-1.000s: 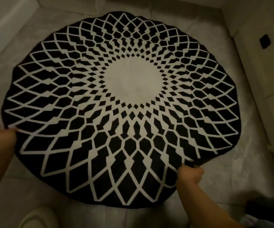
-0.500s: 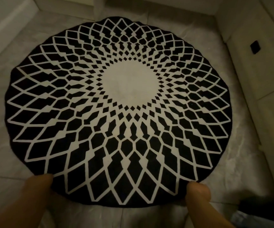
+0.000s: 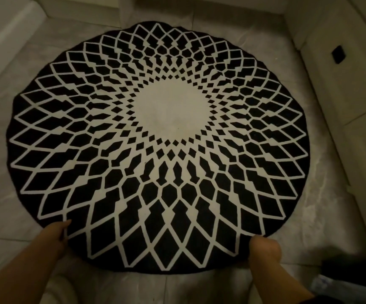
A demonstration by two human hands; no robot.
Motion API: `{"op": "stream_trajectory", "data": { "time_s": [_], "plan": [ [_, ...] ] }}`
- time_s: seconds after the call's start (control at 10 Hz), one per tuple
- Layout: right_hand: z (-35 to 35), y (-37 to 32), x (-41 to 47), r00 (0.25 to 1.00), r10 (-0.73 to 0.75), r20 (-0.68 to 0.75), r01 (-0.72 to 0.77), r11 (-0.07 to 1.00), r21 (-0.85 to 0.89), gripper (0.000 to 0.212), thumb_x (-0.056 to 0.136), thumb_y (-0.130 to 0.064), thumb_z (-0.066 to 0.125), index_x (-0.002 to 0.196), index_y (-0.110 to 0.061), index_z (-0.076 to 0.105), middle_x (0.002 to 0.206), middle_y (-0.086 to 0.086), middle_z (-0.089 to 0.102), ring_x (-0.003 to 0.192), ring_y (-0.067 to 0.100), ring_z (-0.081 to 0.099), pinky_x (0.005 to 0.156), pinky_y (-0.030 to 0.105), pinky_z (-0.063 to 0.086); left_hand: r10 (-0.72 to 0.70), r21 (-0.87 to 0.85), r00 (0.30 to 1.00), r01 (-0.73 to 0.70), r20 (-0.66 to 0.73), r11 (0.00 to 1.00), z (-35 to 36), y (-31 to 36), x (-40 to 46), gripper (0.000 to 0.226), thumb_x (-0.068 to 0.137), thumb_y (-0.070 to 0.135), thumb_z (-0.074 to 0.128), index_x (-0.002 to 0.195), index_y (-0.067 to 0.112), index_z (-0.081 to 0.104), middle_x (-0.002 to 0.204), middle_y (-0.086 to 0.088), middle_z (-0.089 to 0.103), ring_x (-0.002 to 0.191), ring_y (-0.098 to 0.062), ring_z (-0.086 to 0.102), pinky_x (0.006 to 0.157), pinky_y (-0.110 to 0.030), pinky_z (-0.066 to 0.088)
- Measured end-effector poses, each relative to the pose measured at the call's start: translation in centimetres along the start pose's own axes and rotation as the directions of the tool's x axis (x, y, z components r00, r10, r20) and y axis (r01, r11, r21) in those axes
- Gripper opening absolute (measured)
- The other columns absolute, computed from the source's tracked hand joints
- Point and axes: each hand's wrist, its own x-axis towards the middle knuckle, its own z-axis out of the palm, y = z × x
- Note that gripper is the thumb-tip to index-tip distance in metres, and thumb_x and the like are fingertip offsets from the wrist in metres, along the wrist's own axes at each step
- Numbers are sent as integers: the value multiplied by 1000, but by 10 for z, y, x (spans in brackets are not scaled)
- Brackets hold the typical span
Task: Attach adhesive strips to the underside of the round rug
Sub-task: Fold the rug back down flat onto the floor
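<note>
The round rug (image 3: 173, 110) lies flat on the tiled floor, pattern side up: black with a white lattice and a plain white centre. Its underside is hidden. My left hand (image 3: 55, 232) is at the near left edge, thumb on top of the rug and fingers tucked out of sight under the rim. At the near right edge, my right hand (image 3: 264, 246) is curled over the rim with its fingers hidden beneath.
Grey floor tiles (image 3: 322, 216) surround the rug. White walls close in at left, back and right, with a black socket (image 3: 338, 54) on the right one. A dark object with something pale blue (image 3: 322, 284) lies at the bottom right.
Both hands have shifted along the rim from wider positions to the near edge. The rug, slightly lifted at its edges before, now lies flat and sits farther from me.
</note>
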Motion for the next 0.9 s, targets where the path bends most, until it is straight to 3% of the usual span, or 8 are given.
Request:
{"op": "stream_trajectory", "data": {
  "time_s": [0.1,0.2,0.3,0.4,0.6,0.7,0.8,0.9],
  "plan": [
    [-1,-3,3,999,44,31,-45,998,36,35,95,-29,54,124,-9,50,114,15,52,103,27,55,90,38,50,42,97,998,-38,-47,995,-37,-35,17,83,77,13,74,146,3,28,148,-25,34,134,-43,35,110,-56,31],
    [2,0,5,999,0,52,-10,980,197,37,94,-21,55,125,-3,52,104,21,56,84,25,57,64,36,45,244,474,955,-137,-171,870,-34,-39,17,99,55,34,89,134,-2,43,136,-28,46,123,-47,43,104,-57,37],
    [5,20,9,998,-58,-29,62,719,692,25,88,-9,56,108,6,60,86,21,60,62,22,50,58,37,45,434,699,883,-194,-181,688,-25,-48,3,93,69,39,83,136,-5,37,137,-31,37,126,-48,36,103,-56,34],
    [3,23,4,993,-117,11,74,696,714,4,87,-6,56,89,-2,56,73,10,54,63,23,53,60,39,48,536,754,835,-268,-129,599,-15,-51,0,91,71,37,81,138,-4,34,137,-31,35,124,-48,38,100,-55,37],
    [-4,10,-6,999,-28,-32,37,955,294,36,95,-30,54,125,-12,49,122,9,52,109,21,55,97,34,47,660,919,718,-381,222,105,-7,-62,-3,86,79,39,72,147,14,26,150,-15,25,136,-33,32,109,-47,37],
    [-10,13,-5,997,-80,-5,79,969,235,27,95,-26,54,112,-5,56,99,8,55,91,19,57,83,34,50,563,907,769,-414,304,75,-1,-68,-3,87,85,38,65,151,18,12,157,-10,13,143,-30,21,116,-44,27],
    [-3,24,-9,987,-157,33,157,987,-22,21,93,-24,55,101,-5,58,86,7,54,76,19,55,74,35,49,511,878,808,-439,293,190,5,-70,-3,96,83,42,68,152,14,7,159,-13,5,146,-32,11,119,-45,16],
    [-5,24,-8,957,-286,-55,289,956,49,26,89,-22,57,105,-2,63,91,10,64,81,24,62,75,39,56,527,884,807,-423,267,200,14,-76,-13,103,80,51,68,152,11,5,159,-15,2,147,-33,8,119,-44,14]
  ]
}}
